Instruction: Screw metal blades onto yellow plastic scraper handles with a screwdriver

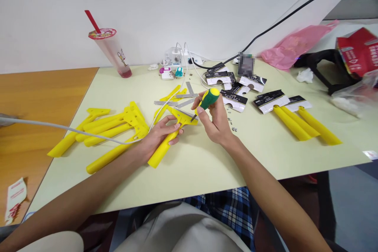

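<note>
My left hand (pixel 165 132) is wrapped round the neck of a yellow scraper (pixel 163 152), whose handle points down towards me. A metal blade lies along the scraper's wide head. In my right hand (pixel 217 120) is a screwdriver (pixel 209 98) with a green and yellow handle, held at a slant. Its tip meets the scraper's head near the right end. Just behind the scraper lie several loose metal blades (pixel 189 103) and more yellow plastic pieces. Small screws (pixel 234 129) are scattered to the right of my right hand.
Several yellow scraper handles (pixel 109 126) lie at left, under a white cable (pixel 88 136). A tilted cup with a straw (pixel 110 53) stands at the back. Black-and-white cards (pixel 234 100), packaged scrapers (pixel 295 124), a power strip (pixel 189 61) and a pink bag (pixel 295 47) are behind and right.
</note>
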The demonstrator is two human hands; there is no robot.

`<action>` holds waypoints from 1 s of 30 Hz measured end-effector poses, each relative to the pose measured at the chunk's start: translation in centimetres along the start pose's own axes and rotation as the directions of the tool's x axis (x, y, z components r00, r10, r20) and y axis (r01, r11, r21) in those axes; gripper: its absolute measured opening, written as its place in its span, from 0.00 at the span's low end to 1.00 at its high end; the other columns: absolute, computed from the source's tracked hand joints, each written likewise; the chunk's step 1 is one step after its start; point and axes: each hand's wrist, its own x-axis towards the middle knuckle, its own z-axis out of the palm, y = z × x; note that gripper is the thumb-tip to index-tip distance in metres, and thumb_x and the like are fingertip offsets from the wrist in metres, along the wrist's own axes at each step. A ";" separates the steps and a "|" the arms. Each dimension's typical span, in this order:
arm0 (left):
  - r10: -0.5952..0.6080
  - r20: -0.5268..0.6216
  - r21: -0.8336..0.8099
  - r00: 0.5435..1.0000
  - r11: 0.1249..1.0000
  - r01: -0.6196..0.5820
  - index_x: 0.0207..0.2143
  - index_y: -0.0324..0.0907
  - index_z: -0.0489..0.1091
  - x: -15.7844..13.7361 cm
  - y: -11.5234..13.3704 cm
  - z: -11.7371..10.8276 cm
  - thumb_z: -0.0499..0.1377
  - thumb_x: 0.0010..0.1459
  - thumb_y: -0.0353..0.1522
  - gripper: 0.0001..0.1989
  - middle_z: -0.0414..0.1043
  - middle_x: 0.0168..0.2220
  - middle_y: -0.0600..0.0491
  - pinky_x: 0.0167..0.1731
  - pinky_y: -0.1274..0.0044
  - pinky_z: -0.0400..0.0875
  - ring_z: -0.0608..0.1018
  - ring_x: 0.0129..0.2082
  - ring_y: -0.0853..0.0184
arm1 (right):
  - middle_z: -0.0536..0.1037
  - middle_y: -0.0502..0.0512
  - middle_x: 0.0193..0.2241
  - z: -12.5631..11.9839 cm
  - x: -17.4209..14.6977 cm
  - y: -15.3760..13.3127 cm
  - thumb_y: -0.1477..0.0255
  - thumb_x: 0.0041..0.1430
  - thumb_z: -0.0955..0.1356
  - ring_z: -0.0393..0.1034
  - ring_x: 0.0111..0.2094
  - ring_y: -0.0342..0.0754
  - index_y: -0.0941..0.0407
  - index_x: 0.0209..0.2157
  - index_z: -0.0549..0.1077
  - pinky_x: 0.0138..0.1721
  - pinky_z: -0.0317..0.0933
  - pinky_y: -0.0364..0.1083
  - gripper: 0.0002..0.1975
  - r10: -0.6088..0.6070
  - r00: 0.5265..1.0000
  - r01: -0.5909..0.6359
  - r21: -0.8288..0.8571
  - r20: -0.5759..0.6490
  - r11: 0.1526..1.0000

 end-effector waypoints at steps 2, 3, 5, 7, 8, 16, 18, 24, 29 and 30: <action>0.004 0.005 0.000 1.000 1.000 -0.004 0.47 0.40 0.73 0.0 0.0 0.0 0.76 0.56 0.27 0.20 0.76 0.42 0.49 0.17 0.86 0.63 0.80 0.35 0.69 | 0.77 0.57 0.45 0.0 0.1 -0.2 0.61 0.77 0.66 0.77 0.43 0.52 0.50 0.52 0.67 0.48 0.74 0.58 0.10 0.015 1.000 -0.015 -0.015 -0.001 1.000; 0.005 0.006 0.000 1.000 1.000 -0.005 0.47 0.40 0.74 0.0 0.0 0.0 0.76 0.56 0.27 0.20 0.77 0.42 0.49 0.17 0.86 0.63 0.80 0.35 0.69 | 0.78 0.57 0.45 0.1 0.2 -0.3 0.61 0.77 0.67 0.77 0.43 0.52 0.50 0.51 0.67 0.47 0.75 0.57 0.10 0.026 1.000 -0.026 -0.029 -0.003 0.999; 0.003 0.004 -0.002 1.000 1.000 -0.003 0.47 0.39 0.74 0.0 0.0 0.0 0.76 0.56 0.27 0.19 0.77 0.42 0.48 0.17 0.86 0.64 0.80 0.35 0.69 | 0.79 0.57 0.44 0.1 0.3 -0.4 0.61 0.76 0.68 0.77 0.43 0.52 0.51 0.51 0.68 0.48 0.75 0.57 0.10 0.039 0.999 -0.040 -0.054 -0.015 0.998; -0.003 -0.001 -0.004 1.000 1.000 0.003 0.48 0.39 0.73 0.0 0.0 0.0 0.75 0.58 0.26 0.19 0.77 0.43 0.47 0.17 0.86 0.64 0.80 0.35 0.69 | 0.79 0.57 0.44 0.2 0.4 -0.4 0.60 0.76 0.69 0.77 0.43 0.52 0.51 0.50 0.68 0.48 0.74 0.57 0.11 0.037 0.999 -0.039 -0.065 -0.029 0.997; -0.005 -0.002 -0.003 1.000 1.000 0.005 0.49 0.39 0.74 0.0 0.0 0.0 0.74 0.58 0.26 0.18 0.77 0.44 0.46 0.17 0.86 0.64 0.80 0.35 0.69 | 0.79 0.57 0.43 0.2 0.4 -0.3 0.60 0.75 0.69 0.77 0.43 0.52 0.51 0.50 0.68 0.48 0.74 0.57 0.11 0.034 0.999 -0.037 -0.065 -0.038 0.997; 0.000 0.001 -0.007 1.000 1.000 0.000 0.49 0.39 0.74 0.1 0.0 -0.3 0.74 0.58 0.26 0.19 0.77 0.43 0.47 0.17 0.85 0.64 0.80 0.36 0.68 | 0.79 0.53 0.41 0.3 0.4 -0.2 0.61 0.70 0.76 0.77 0.41 0.50 0.49 0.44 0.65 0.46 0.74 0.55 0.16 0.030 0.996 -0.029 0.020 -0.082 0.999; -0.002 0.004 -0.007 1.000 1.000 0.002 0.49 0.39 0.74 0.1 -0.1 -0.3 0.74 0.58 0.25 0.18 0.77 0.44 0.46 0.17 0.85 0.64 0.80 0.36 0.68 | 0.79 0.52 0.40 0.3 0.4 -0.1 0.59 0.69 0.76 0.77 0.40 0.50 0.49 0.43 0.65 0.45 0.75 0.55 0.18 0.039 0.996 -0.037 0.028 -0.079 0.999; -0.011 0.003 0.002 1.000 1.000 0.011 0.49 0.39 0.74 0.1 0.0 -0.2 0.73 0.59 0.25 0.17 0.77 0.42 0.46 0.17 0.86 0.64 0.80 0.35 0.68 | 0.74 0.50 0.36 0.2 0.4 0.2 0.53 0.65 0.78 0.78 0.38 0.51 0.49 0.41 0.67 0.42 0.77 0.54 0.21 0.045 0.991 -0.051 -0.047 -0.125 0.998; -0.009 0.002 -0.001 1.000 1.000 0.009 0.49 0.39 0.75 0.1 0.0 -0.1 0.75 0.57 0.26 0.19 0.77 0.41 0.47 0.17 0.85 0.63 0.81 0.35 0.67 | 0.79 0.53 0.35 -0.2 0.7 -0.3 0.54 0.68 0.76 0.77 0.36 0.52 0.50 0.40 0.74 0.38 0.75 0.54 0.16 -0.060 0.993 0.038 -0.206 -0.099 0.978; -0.011 0.001 -0.002 1.000 1.000 0.011 0.49 0.39 0.75 0.1 0.0 -0.2 0.75 0.56 0.26 0.19 0.77 0.41 0.46 0.17 0.85 0.63 0.81 0.35 0.67 | 0.80 0.53 0.35 -0.3 0.8 -0.4 0.54 0.68 0.76 0.77 0.36 0.52 0.50 0.40 0.75 0.37 0.75 0.54 0.15 -0.069 0.993 0.045 -0.232 -0.093 0.972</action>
